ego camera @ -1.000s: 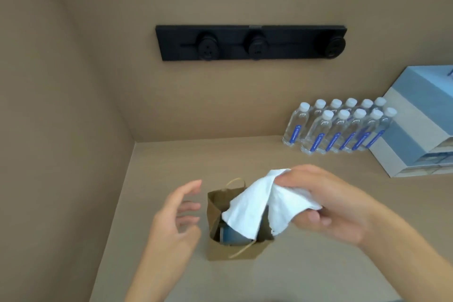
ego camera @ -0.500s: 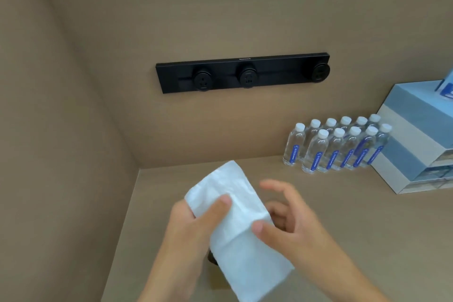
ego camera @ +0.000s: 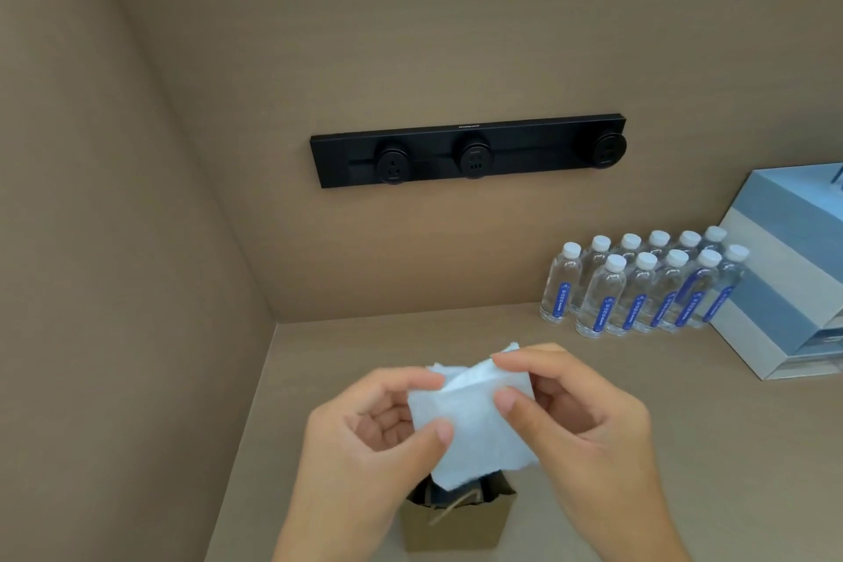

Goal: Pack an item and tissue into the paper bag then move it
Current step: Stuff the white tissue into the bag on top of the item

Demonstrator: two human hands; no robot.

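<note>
Both hands, left hand (ego camera: 365, 429) and right hand (ego camera: 579, 420), pinch a white tissue (ego camera: 474, 420) between thumb and fingers, held above the open brown paper bag (ego camera: 456, 525) standing on a tan counter (ego camera: 684, 402) in a beige corner; the tissue looks folded and soft

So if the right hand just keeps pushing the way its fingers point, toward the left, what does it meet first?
Most likely the left hand. The right hand pinches the white tissue sheet from the other side, and only that sheet lies between them. The small brown paper bag sits lower, though depth is unclear.
</note>
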